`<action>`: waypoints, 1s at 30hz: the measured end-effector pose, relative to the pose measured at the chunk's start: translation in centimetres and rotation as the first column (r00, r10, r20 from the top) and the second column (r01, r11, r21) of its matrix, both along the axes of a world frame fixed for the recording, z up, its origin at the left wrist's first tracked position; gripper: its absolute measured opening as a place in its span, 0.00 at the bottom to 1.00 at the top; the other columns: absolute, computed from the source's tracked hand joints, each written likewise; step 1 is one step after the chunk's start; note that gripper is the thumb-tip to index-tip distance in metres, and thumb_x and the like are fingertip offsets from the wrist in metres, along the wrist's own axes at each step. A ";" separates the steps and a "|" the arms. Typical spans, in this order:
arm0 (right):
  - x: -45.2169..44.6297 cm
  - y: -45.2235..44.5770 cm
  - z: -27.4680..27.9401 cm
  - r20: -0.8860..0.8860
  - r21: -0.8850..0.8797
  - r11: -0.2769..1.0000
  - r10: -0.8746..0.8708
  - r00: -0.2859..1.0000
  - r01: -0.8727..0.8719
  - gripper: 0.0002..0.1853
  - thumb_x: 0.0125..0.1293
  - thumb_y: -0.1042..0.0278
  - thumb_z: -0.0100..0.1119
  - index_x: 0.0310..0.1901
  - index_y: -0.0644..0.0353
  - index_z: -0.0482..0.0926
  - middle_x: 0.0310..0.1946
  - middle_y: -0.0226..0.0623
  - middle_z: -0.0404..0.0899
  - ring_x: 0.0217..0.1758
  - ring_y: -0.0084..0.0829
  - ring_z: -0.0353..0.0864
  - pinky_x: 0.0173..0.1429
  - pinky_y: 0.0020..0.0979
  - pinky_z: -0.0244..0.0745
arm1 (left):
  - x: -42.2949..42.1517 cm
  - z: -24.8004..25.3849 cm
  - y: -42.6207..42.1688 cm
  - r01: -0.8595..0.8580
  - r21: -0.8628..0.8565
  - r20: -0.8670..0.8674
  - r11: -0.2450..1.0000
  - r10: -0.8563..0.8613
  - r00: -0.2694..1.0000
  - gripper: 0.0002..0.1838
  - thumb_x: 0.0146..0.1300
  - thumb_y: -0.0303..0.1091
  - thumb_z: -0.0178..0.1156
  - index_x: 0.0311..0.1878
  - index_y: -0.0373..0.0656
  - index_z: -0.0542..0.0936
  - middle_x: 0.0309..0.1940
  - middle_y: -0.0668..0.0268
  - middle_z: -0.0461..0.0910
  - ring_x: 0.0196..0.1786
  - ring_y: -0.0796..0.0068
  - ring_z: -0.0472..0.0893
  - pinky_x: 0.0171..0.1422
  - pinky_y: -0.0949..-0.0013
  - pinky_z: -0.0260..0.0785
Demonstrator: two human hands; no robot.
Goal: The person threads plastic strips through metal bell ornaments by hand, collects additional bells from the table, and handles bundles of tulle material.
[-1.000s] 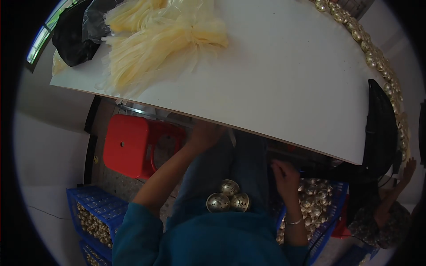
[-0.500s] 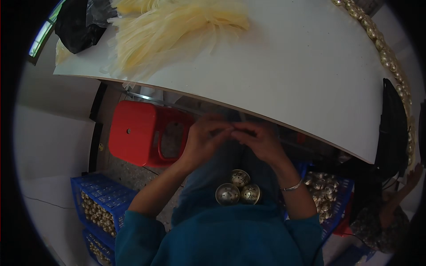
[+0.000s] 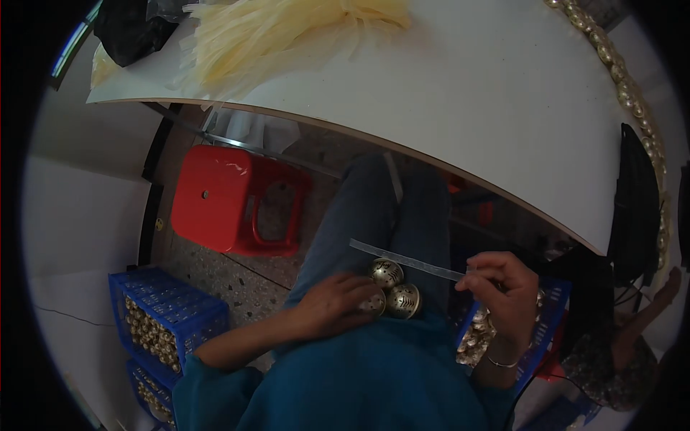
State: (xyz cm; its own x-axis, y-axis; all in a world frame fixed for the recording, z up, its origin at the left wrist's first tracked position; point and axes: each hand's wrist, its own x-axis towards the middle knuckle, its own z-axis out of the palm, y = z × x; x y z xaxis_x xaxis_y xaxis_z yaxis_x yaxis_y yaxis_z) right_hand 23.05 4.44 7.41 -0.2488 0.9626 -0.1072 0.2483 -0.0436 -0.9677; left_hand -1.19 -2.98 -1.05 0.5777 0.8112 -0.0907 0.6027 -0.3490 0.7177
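Three round gold-coloured bells with engraved dark patterns rest on the person's lap. My left hand [image 3: 336,306] lies over the left bell [image 3: 373,304], its fingers curved on that bell and partly hiding it. The upper bell [image 3: 387,273] and the right bell [image 3: 403,300] sit against each other beside my fingertips. Off to the right, my right hand [image 3: 504,291] pinches one end of a thin translucent ribbon [image 3: 410,265] between thumb and fingers. That ribbon stretches leftward above the bells, its other end free.
A white table [image 3: 467,108] bears pale yellow ribbons [image 3: 287,43], a black bag [image 3: 133,32] and a string of bells [image 3: 618,75]. Below are a red stool [image 3: 212,194] and blue crates [image 3: 176,305] of bells. Another person's arm [image 3: 643,323] shows at right.
My hands were together above the lap near the table edge; now they are apart. The left came down onto a bell, and the right moved right and down, with the ribbon now visible.
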 end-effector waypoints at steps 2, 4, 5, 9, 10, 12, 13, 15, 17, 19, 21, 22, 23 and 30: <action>0.3 0.3 -1.0 -0.033 -0.096 0.995 0.006 0.999 -0.009 0.06 0.52 0.77 0.61 0.33 0.66 0.79 0.22 0.38 0.80 0.24 0.19 0.78 0.25 0.15 0.68 | -0.9 0.8 -0.2 -0.099 -0.160 0.088 0.982 0.114 0.990 0.28 0.52 0.36 0.62 0.57 0.44 0.66 0.54 0.58 0.68 0.54 0.61 0.69 0.53 0.62 0.67; 0.7 0.5 -1.9 -0.070 -0.079 0.997 -0.004 0.998 -0.002 0.05 0.52 0.77 0.61 0.31 0.65 0.79 0.24 0.36 0.80 0.26 0.18 0.78 0.27 0.15 0.68 | -2.1 2.8 0.2 -0.180 -0.254 0.194 0.950 0.232 0.953 0.27 0.52 0.33 0.63 0.56 0.44 0.66 0.55 0.58 0.67 0.56 0.61 0.68 0.54 0.62 0.67; 0.7 1.1 -2.7 -0.074 -0.077 0.997 -0.003 0.997 -0.003 0.05 0.52 0.77 0.61 0.31 0.65 0.79 0.24 0.36 0.80 0.26 0.18 0.78 0.27 0.15 0.68 | -2.6 3.3 0.7 -0.241 -0.356 0.285 0.903 0.351 0.892 0.27 0.51 0.30 0.63 0.55 0.44 0.67 0.56 0.58 0.65 0.57 0.61 0.67 0.55 0.62 0.67; -1.7 1.9 -4.7 0.012 0.100 0.969 0.224 0.974 -0.224 0.05 0.51 0.75 0.62 0.32 0.63 0.80 0.25 0.33 0.79 0.25 0.17 0.74 0.28 0.17 0.67 | -3.0 1.4 3.2 -0.215 -0.357 0.442 0.909 0.368 0.818 0.28 0.48 0.24 0.63 0.54 0.44 0.67 0.57 0.59 0.62 0.60 0.61 0.65 0.58 0.62 0.66; -3.0 1.8 -4.9 -0.035 -0.032 0.970 0.240 0.970 -0.242 0.06 0.51 0.74 0.63 0.32 0.63 0.80 0.26 0.33 0.78 0.24 0.17 0.73 0.28 0.18 0.67 | -3.1 0.7 3.8 -0.195 -0.269 0.404 0.943 0.295 0.866 0.28 0.48 0.23 0.63 0.55 0.44 0.67 0.58 0.59 0.61 0.61 0.60 0.64 0.59 0.61 0.65; -4.7 1.6 -5.4 -0.033 -0.155 0.955 0.250 0.968 -0.252 0.07 0.51 0.73 0.63 0.33 0.62 0.80 0.26 0.32 0.78 0.24 0.17 0.72 0.28 0.18 0.67 | -3.4 -0.4 4.1 -0.172 -0.186 0.354 0.967 0.229 0.907 0.28 0.48 0.22 0.62 0.55 0.45 0.66 0.58 0.59 0.60 0.62 0.59 0.62 0.60 0.61 0.65; -5.2 1.5 -5.7 -0.023 -0.276 0.928 0.252 0.967 -0.248 0.08 0.51 0.72 0.64 0.34 0.62 0.80 0.26 0.32 0.77 0.23 0.17 0.72 0.28 0.19 0.67 | -3.5 -0.9 4.0 -0.185 -0.203 0.350 0.962 0.248 0.903 0.29 0.49 0.22 0.61 0.56 0.45 0.65 0.59 0.58 0.61 0.63 0.58 0.62 0.62 0.60 0.62; -6.2 1.3 -6.9 -0.031 -0.267 0.930 0.252 0.967 -0.251 0.07 0.51 0.73 0.63 0.33 0.62 0.79 0.24 0.29 0.77 0.23 0.14 0.70 0.28 0.17 0.65 | -3.6 -1.8 3.9 -0.200 -0.227 0.348 0.953 0.271 0.897 0.29 0.50 0.22 0.59 0.58 0.46 0.65 0.59 0.57 0.61 0.63 0.58 0.61 0.64 0.60 0.60; -7.0 1.1 -7.5 -0.039 -0.266 0.931 0.250 0.968 -0.251 0.07 0.51 0.74 0.63 0.33 0.62 0.79 0.23 0.25 0.76 0.23 0.11 0.68 0.28 0.14 0.63 | -3.5 -2.5 3.7 -0.200 -0.183 0.425 0.962 0.261 0.867 0.31 0.51 0.22 0.58 0.60 0.46 0.62 0.61 0.57 0.59 0.64 0.59 0.59 0.66 0.59 0.56; -7.7 1.2 -7.7 0.060 -0.225 0.919 0.344 0.937 -0.323 0.06 0.52 0.73 0.63 0.32 0.62 0.79 0.21 0.24 0.75 0.22 0.10 0.66 0.26 0.15 0.61 | -3.5 -2.4 3.6 -0.223 -0.286 0.437 0.932 0.334 0.835 0.32 0.51 0.22 0.58 0.61 0.46 0.60 0.61 0.57 0.58 0.64 0.59 0.59 0.66 0.60 0.55; -8.2 1.2 -8.0 0.060 -0.255 0.909 0.355 0.933 -0.330 0.06 0.52 0.73 0.63 0.32 0.62 0.79 0.21 0.24 0.75 0.22 0.09 0.65 0.25 0.15 0.61 | -3.7 -2.5 3.6 -0.239 -0.383 0.442 0.892 0.404 0.801 0.34 0.51 0.22 0.58 0.62 0.45 0.58 0.62 0.57 0.58 0.65 0.60 0.59 0.67 0.60 0.54; -8.4 1.2 -8.1 0.058 -0.278 0.901 0.362 0.930 -0.333 0.06 0.52 0.73 0.63 0.31 0.62 0.78 0.21 0.24 0.75 0.21 0.09 0.65 0.25 0.15 0.60 | -3.8 -2.6 3.6 -0.234 -0.387 0.434 0.892 0.400 0.807 0.34 0.52 0.23 0.58 0.63 0.45 0.57 0.62 0.57 0.58 0.65 0.60 0.59 0.67 0.60 0.53; -8.5 1.2 -8.2 0.060 -0.281 0.898 0.367 0.928 -0.337 0.06 0.52 0.73 0.63 0.31 0.62 0.78 0.21 0.24 0.75 0.21 0.09 0.65 0.25 0.15 0.60 | -3.8 -2.7 3.7 -0.230 -0.388 0.427 0.892 0.395 0.813 0.35 0.52 0.23 0.58 0.63 0.45 0.56 0.62 0.57 0.58 0.65 0.60 0.58 0.67 0.61 0.53; -9.1 1.5 -8.2 0.090 -0.308 0.890 0.380 0.920 -0.338 0.05 0.52 0.72 0.63 0.29 0.62 0.78 0.18 0.22 0.72 0.19 0.09 0.63 0.23 0.15 0.57 | -3.9 -3.0 3.6 -0.230 -0.350 0.442 0.908 0.376 0.814 0.35 0.50 0.23 0.59 0.63 0.43 0.57 0.61 0.56 0.59 0.64 0.60 0.59 0.67 0.62 0.53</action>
